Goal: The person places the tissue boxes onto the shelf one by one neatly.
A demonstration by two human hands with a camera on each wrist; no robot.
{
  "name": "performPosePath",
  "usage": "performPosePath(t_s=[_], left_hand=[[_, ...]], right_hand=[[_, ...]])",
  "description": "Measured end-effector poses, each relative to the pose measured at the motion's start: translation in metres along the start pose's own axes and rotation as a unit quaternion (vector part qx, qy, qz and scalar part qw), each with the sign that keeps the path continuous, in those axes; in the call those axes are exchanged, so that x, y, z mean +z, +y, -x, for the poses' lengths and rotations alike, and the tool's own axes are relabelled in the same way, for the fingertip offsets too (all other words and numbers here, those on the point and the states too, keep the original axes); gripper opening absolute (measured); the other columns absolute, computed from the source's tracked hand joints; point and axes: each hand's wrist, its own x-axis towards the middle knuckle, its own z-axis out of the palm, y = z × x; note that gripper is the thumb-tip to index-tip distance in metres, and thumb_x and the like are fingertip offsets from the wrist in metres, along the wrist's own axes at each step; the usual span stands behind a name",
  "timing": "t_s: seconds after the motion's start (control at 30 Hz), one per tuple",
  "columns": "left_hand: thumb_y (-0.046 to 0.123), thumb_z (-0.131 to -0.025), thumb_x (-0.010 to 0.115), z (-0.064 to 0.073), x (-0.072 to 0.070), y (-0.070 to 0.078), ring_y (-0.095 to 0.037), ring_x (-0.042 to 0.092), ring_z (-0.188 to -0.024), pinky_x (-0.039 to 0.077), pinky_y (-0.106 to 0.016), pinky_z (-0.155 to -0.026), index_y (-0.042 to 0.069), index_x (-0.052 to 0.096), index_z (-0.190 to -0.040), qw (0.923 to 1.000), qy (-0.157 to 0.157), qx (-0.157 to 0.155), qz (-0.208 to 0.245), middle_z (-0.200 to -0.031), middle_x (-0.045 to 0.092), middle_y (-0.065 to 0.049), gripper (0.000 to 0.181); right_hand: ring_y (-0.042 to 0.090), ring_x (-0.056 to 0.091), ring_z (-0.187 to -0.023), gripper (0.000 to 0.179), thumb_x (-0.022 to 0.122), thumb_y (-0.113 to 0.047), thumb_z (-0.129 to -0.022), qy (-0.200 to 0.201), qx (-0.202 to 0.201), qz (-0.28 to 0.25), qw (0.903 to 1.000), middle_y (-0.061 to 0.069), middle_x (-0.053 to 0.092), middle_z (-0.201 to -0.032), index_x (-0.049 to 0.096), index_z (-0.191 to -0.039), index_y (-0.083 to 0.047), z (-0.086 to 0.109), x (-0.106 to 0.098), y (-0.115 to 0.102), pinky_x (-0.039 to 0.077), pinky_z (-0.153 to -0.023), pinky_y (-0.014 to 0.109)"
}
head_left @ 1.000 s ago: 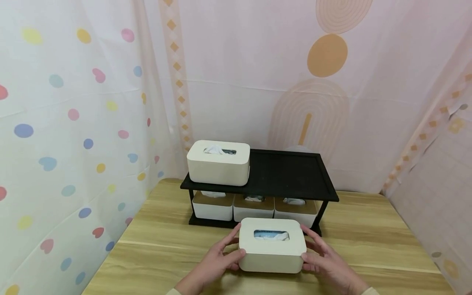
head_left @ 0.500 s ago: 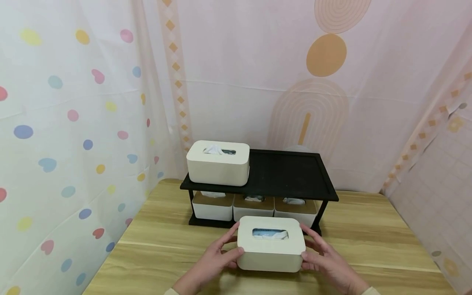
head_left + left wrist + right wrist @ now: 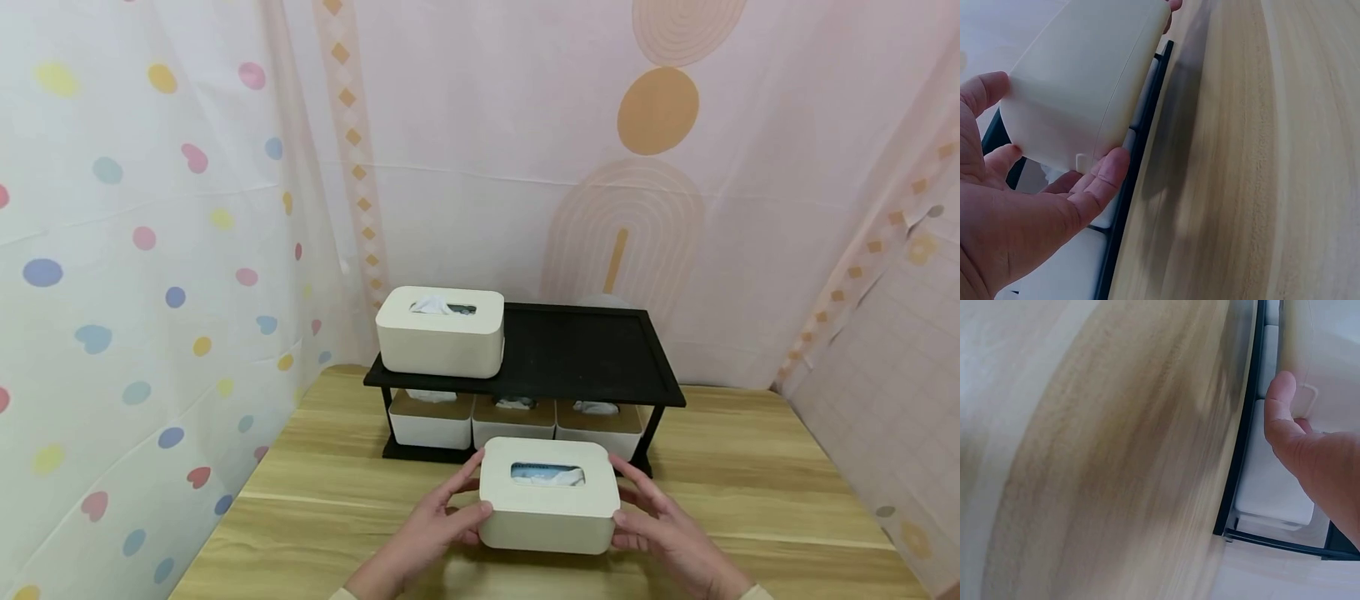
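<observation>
A cream tissue box [image 3: 547,532] with a white tissue in its top slot is held level between both hands. It is off the table, with its shadow on the wood in the left wrist view. My left hand [image 3: 435,523] grips the box's left end, its thumb at the front corner and fingers spread along the side and under the bottom edge. At the right end my right hand [image 3: 663,527] holds it the same way, thumb in front. In the left wrist view the left fingertips [image 3: 1114,165] press the lower edge. The far side of the box is hidden.
Behind the box stands a black two-tier rack [image 3: 585,354]. A second cream tissue box [image 3: 442,346] sits on its upper shelf at the left. White bins with brown tops [image 3: 431,425] line the lower shelf. Patterned curtains [image 3: 480,150] enclose the wooden table [image 3: 750,483].
The tissue box has shifted slightly left and up in the head view, both hands keeping their hold. The whole view has drifted a little too. The rack and its contents stay put.
</observation>
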Motion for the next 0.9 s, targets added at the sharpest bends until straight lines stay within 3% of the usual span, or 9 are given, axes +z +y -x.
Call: performPosePath(t_s=[0.2,0.43,0.77,0.9], left_hand=[[0.036,-0.105,0.07,0.0,0.0,0.004,-0.028,0.068,-0.12,0.062,-0.045,-0.091,0.036,0.03,-0.17,1.0,-0.006,0.004,0.002,-0.166,0.034,-0.034,0.076],[0.036,-0.105,0.07,0.002,-0.001,0.008,-0.026,0.068,-0.112,0.062,-0.044,-0.091,0.037,0.03,-0.17,0.9999,-0.007,0.008,0.002,-0.166,0.035,-0.033,0.076],[0.034,-0.104,0.071,0.004,0.001,0.014,-0.028,0.07,-0.118,0.063,-0.048,-0.092,0.038,0.031,-0.169,0.9998,-0.009,0.008,0.014,-0.166,0.034,-0.033,0.076],[0.033,-0.104,0.071,0.004,0.002,0.016,-0.026,0.07,-0.11,0.062,-0.046,-0.09,0.039,0.03,-0.169,0.9998,-0.01,0.016,0.012,-0.166,0.035,-0.03,0.077]], right_hand=[[0.025,0.061,-0.131,0.078,0.057,-0.022,-0.11,0.0,-0.008,-0.001,1.0,0.035,0.01,-0.174,0.01,-0.174,-0.022,0.002,0.0,-0.003,0.057,-0.101,0.04],[0.025,0.057,-0.136,0.078,0.057,-0.021,-0.11,0.002,-0.018,0.007,0.9998,0.034,0.009,-0.174,0.012,-0.174,-0.022,0.004,0.001,-0.005,0.058,-0.102,0.04],[0.028,0.049,-0.142,0.079,0.059,-0.021,-0.109,0.017,-0.017,0.012,0.9996,0.032,0.011,-0.174,0.014,-0.173,-0.023,0.008,0.004,-0.009,0.057,-0.103,0.042],[0.029,0.05,-0.141,0.079,0.06,-0.021,-0.108,0.021,-0.02,0.019,0.9994,0.033,0.013,-0.173,0.015,-0.173,-0.024,0.01,0.003,-0.013,0.057,-0.103,0.042]])
